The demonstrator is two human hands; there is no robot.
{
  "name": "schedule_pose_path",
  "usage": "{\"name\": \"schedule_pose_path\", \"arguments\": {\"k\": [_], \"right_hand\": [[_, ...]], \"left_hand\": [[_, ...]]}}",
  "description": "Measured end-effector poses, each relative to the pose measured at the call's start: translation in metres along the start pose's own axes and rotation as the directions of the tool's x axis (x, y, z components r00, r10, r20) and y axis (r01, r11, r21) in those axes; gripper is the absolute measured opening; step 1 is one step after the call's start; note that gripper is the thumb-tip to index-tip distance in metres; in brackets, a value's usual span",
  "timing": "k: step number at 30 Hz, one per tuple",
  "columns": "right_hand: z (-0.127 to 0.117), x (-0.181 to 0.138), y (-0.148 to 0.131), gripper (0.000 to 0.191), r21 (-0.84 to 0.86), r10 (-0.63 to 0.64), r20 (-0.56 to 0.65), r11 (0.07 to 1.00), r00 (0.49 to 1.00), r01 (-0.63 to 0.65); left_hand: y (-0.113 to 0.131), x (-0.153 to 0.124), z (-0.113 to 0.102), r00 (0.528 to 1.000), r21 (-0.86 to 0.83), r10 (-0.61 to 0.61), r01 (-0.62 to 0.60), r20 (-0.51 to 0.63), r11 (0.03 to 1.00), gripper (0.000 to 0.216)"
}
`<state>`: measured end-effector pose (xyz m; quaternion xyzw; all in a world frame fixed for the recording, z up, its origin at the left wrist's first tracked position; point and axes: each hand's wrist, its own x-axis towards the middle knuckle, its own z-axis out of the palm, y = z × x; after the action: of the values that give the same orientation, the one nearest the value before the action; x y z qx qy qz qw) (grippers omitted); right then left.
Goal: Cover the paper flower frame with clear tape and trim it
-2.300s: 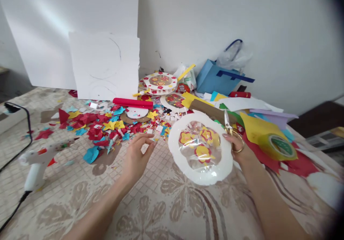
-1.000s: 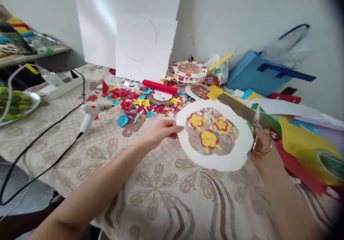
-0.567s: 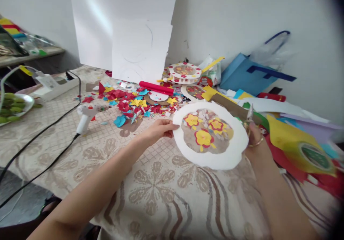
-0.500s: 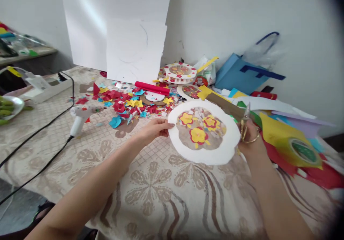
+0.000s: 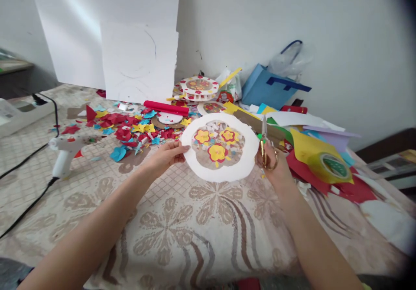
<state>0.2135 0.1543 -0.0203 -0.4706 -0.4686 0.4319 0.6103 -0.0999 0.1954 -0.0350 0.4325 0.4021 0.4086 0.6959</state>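
1. While the left hand [image 5: 162, 158] pinches the left rim of the white paper disc [image 5: 219, 148], its fingers [image 5: 178, 150] closed on the edge, the disc is held just above the counter [image 5: 201, 220].
2. At the disc's right rim, the right hand [image 5: 276, 169] has its fingers through the gold scissors [image 5: 266, 149], blades pointing up.
3. Coloured paper scraps [image 5: 130, 130] lie beyond, and a glue gun [image 5: 66, 151] rests well to the left.

A white flower-decorated paper disc [image 5: 220, 148] is held by the left hand [image 5: 164, 157]; gold scissors [image 5: 267, 151] are gripped by the right hand [image 5: 276, 171].
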Motion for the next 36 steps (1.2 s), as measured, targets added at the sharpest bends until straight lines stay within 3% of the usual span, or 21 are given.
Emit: {"name": "schedule_pose_path", "arguments": {"k": [4,8,12,18,24,31,36], "right_hand": [[0.007,-0.005,-0.001,0.042,-0.027,0.042,-0.019,0.999,0.999,-0.042],[0.011,-0.006,-0.001,0.036,0.046,0.1,-0.071,0.994,0.992,-0.097],[0.011,-0.004,0.002,0.036,0.091,0.138,-0.049,0.987,0.989,-0.134],[0.01,-0.003,0.003,0.035,0.096,0.13,-0.071,0.988,0.989,-0.122],[0.014,-0.006,0.001,0.035,0.104,0.115,-0.067,0.989,0.991,-0.108],[0.015,-0.005,0.001,0.04,0.053,-0.014,-0.038,0.998,0.999,0.016],[0.024,-0.014,0.005,0.039,0.03,-0.144,-0.115,0.988,0.983,0.149]], "left_hand": [[-0.001,0.0,0.0,1.0,0.03,0.007,-0.007,-0.005,1.0,0.02],[-0.003,0.0,0.0,0.999,0.052,0.019,-0.021,0.048,0.998,0.021],[-0.004,0.0,0.001,0.998,0.036,0.021,-0.023,0.062,0.999,0.023],[-0.001,-0.004,0.007,0.998,0.063,-0.01,0.006,0.067,0.998,0.031],[-0.001,-0.009,0.009,0.988,0.183,-0.049,0.021,0.146,0.983,0.029],[-0.003,-0.005,0.01,0.998,0.129,-0.006,-0.002,0.064,0.992,0.025],[0.002,-0.007,0.013,0.997,0.001,0.071,-0.071,-0.004,0.998,0.018]]}}
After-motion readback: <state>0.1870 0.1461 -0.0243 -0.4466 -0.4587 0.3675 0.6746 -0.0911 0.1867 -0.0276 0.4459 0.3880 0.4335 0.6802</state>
